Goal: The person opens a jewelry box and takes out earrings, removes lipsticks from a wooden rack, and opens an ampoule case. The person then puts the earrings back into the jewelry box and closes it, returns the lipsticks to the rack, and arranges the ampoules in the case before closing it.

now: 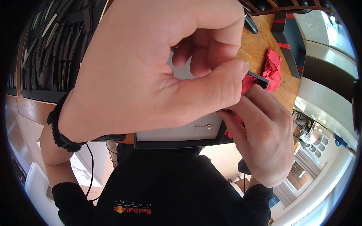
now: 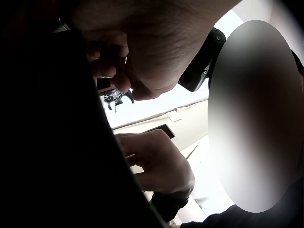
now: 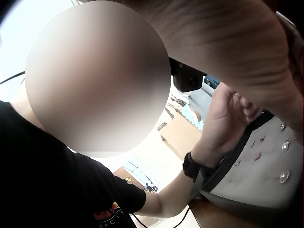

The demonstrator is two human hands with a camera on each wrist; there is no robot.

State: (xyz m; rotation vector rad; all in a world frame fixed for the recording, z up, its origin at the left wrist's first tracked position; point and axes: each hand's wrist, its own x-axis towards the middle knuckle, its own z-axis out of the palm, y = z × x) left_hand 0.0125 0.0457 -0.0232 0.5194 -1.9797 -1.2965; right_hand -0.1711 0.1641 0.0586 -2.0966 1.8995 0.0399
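Black walls framed a shallow tray (image 1: 177,144) under the person's hands, and its grey lining (image 1: 166,136) carried a round jewelled piece (image 1: 209,127) close to the wall nearest the torso. More small jewelled pieces (image 3: 284,177) lay scattered over that lining in the right wrist view. Above the tray, the left hand (image 1: 151,75) had its grip pressed together, thumb tip against forefinger and the other fingers curled; whether anything was pinched there could not be told. The right hand (image 1: 264,132) met it from the other side, its grip curled in, the tips partly hidden behind the left thumb, so what they held could not be told either. Red petals (image 1: 272,69) lay heaped on the wooden tabletop (image 1: 262,37), beside an upright black box (image 1: 290,41) with red bands. At the left, a dark case (image 1: 41,92) held rows of slender, dark-handled items (image 1: 60,52), packed side by side.
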